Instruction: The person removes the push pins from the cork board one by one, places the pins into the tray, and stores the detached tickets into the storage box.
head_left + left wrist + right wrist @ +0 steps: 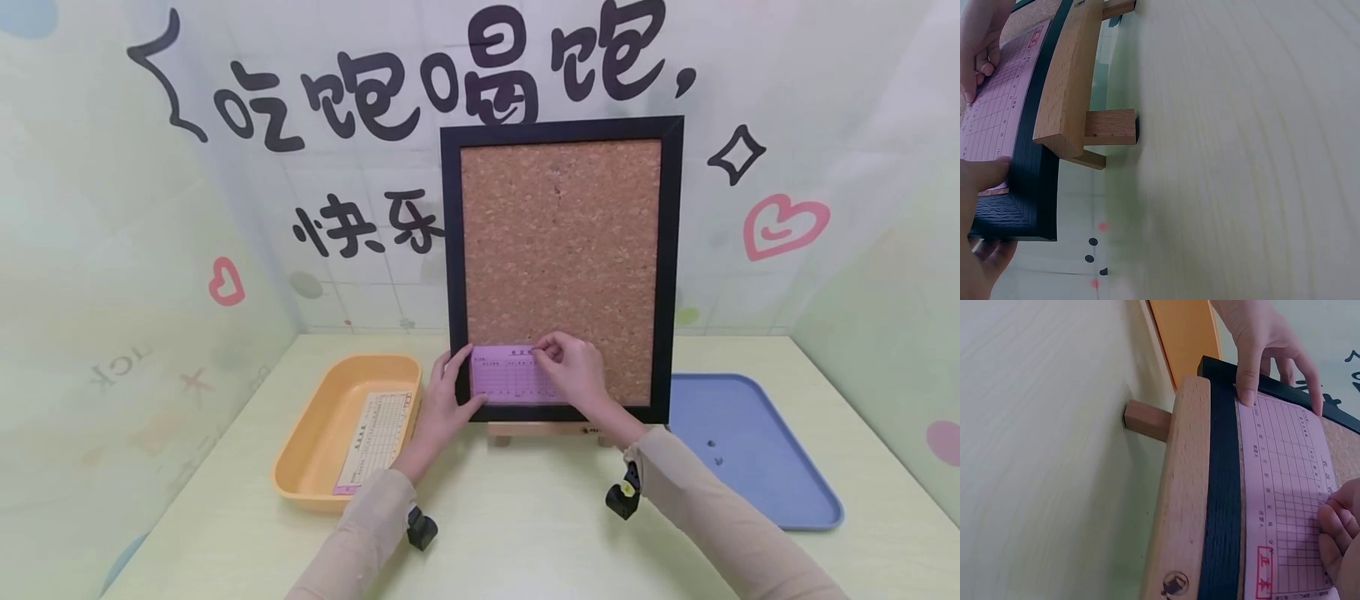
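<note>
A black-framed cork board (562, 242) stands upright on a small wooden easel (510, 429). A pink printed form (504, 379) lies flat against its lower left cork. My left hand (447, 398) grips the board's left edge: thumb and index finger press the form's left corners, while other fingers reach behind the black frame (1225, 462). At the form's upper edge my right hand (576, 372) pinches a tiny dark pin, mostly hidden by the fingertips. In the left wrist view, the right hand (982, 47) touches the form (1000, 103).
An orange tray (300, 425) stands at the left with a cream form (375, 433) leaning inside, a pink edge below it. On the right, a blue tray (757, 450) holds small grey bits (712, 444). A printed backdrop (360, 292) rises behind the table.
</note>
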### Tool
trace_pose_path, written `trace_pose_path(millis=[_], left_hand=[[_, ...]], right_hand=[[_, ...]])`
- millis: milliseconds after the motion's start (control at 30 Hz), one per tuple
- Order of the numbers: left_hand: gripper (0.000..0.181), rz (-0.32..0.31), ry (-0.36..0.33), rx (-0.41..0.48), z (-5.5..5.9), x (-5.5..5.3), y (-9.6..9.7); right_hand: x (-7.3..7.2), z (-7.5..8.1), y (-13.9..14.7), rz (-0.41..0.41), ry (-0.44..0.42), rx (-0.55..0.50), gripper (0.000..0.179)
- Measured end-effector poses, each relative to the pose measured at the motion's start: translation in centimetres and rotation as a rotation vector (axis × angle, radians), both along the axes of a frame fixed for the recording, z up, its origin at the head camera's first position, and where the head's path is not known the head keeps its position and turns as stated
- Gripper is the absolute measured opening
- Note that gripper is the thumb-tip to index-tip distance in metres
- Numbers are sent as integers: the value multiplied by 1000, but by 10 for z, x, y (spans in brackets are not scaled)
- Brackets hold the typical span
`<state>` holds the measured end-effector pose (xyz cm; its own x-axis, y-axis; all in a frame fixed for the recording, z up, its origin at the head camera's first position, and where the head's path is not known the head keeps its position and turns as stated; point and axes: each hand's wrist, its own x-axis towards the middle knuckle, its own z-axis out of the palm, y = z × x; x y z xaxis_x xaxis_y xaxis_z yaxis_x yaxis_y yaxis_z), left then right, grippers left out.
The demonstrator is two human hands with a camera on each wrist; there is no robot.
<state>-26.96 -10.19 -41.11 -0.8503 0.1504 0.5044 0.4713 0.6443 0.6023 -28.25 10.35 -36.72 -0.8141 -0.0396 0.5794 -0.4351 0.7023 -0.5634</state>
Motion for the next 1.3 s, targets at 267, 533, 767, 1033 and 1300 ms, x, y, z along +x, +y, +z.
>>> trace_pose_path(millis=[267,533,767,1033,1300], left_hand=[[78,6,-12,-4,0,1,0],[78,8,-12,-4,1,1,0],[78,12,-15,-6,1,1,1],[78,7,-12,-5,0,1,-1],[78,6,-19,-8,0,1,-1]], right_hand=[[2,5,4,23,-6,101,4],[2,8,2,40,24,154,3],[-2,14,3,55,-15,202,5],[-4,15,4,55,-46,215,3],[-4,16,6,81,-46,228,3]])
